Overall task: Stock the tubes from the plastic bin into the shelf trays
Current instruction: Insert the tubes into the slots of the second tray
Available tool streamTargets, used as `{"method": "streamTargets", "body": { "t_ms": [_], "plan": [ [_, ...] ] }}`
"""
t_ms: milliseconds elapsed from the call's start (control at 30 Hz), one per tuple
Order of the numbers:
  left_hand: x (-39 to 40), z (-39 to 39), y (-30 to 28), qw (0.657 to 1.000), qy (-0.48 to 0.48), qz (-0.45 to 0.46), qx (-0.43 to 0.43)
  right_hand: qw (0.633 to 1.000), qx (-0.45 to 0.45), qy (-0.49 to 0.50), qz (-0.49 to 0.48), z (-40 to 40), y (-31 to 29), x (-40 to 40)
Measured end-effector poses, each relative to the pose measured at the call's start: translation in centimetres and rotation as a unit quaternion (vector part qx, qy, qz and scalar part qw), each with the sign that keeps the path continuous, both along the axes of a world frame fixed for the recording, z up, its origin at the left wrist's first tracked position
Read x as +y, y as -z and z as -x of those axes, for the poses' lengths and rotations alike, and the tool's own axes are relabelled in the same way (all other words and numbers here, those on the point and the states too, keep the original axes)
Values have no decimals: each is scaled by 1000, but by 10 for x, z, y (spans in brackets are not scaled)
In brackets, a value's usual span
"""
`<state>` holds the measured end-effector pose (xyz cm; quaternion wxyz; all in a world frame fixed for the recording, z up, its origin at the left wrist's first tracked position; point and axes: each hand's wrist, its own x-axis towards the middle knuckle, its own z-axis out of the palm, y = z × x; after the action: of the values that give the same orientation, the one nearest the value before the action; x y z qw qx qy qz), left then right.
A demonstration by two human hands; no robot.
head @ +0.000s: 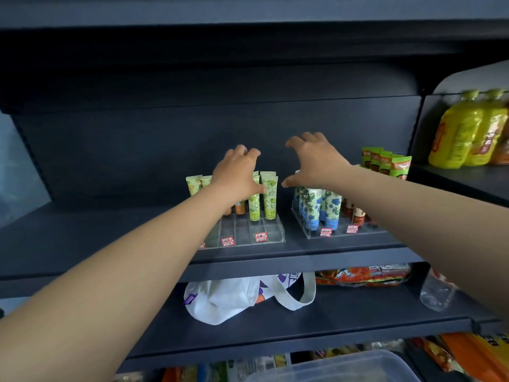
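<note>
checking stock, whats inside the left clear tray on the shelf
The left clear tray holds green tubes and orange-capped tubes at the back; front slots look empty. The left hand covers others.

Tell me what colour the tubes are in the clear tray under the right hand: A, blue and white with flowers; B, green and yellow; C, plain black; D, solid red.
A: the right hand reaches over the right tray, whose front tubes are white with blue flowers and blue caps; the green tubes stand in the left tray.
</note>
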<state>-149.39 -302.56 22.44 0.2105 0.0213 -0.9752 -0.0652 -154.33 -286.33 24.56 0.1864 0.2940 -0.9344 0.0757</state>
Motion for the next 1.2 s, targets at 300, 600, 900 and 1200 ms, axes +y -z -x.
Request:
{"method": "streamTargets", "body": {
  "t_ms": [300, 600, 900, 1200],
  "plan": [
    [57, -70, 43, 997, 55, 17, 42, 997, 67, -27, 40, -59, 49, 74],
    [109, -111, 148, 992, 115, 8, -42, 999, -8, -11, 36, -95, 169, 149],
    [153, -113, 291, 963, 126, -51, -233, 973, -213, 72, 55, -111, 302, 195],
    [188, -94, 409, 905, 62, -158, -391, 873, -425, 204, 126, -109, 411, 222]
  ]
}}
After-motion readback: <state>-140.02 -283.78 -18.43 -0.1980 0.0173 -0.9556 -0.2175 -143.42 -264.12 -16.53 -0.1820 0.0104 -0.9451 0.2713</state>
